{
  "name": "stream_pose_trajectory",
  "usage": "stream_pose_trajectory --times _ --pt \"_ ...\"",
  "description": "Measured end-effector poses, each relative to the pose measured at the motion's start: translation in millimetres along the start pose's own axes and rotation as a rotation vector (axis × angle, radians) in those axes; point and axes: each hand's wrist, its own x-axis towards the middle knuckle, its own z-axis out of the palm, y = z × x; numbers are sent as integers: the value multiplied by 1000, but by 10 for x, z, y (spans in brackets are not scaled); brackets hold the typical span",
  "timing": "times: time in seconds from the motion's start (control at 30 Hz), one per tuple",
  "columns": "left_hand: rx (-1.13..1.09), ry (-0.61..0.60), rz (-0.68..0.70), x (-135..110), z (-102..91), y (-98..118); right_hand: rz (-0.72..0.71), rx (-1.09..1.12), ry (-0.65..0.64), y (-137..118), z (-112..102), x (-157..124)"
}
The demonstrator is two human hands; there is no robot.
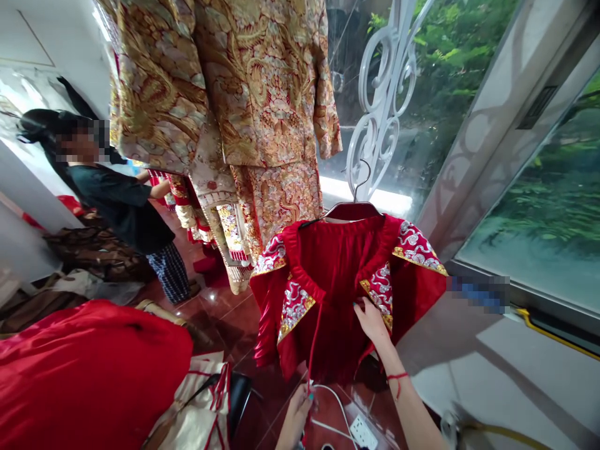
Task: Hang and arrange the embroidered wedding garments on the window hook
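A red cape (332, 350) with a gathered neckline and silver-and-gold embroidered panels hangs on a dark clothes hanger (354, 210) in front of me. From its neckline a thin red cord (315, 344) runs down on the left side. My left hand (299, 409) is low in the view, its fingers closed on the lower part of this cord. Higher up, my right hand (374, 322) grips the cape's front edge beside the right embroidered panel. Part of its fingertips is lost against the red cloth. A red string bracelet circles my right wrist.
Gold embroidered garments (267, 81) hang at the upper middle. At left, a person (122, 200) handles hanging clothes. Red fabric (94, 375) is heaped at lower left beside a cream bag (197, 387). A power strip (363, 431) and white cables lie on the tiled floor below. Windows stand at right.
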Motion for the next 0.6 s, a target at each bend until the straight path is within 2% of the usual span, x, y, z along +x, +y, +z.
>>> stream_pose_trajectory --times 0.07,0.17,0.23,0.47,0.6 --pt "27 -22 25 49 -2 26 -10 -38 32 219 36 59" --pt "52 -36 53 91 21 69 -48 -56 48 344 152 102" --pt "78 -34 83 118 55 76 -66 -56 30 425 225 35" --pt "197 28 98 262 224 -7 20 -104 -17 918 509 -670" --pt "299 100 58 335 290 -37 97 -116 -26 1101 665 -848"
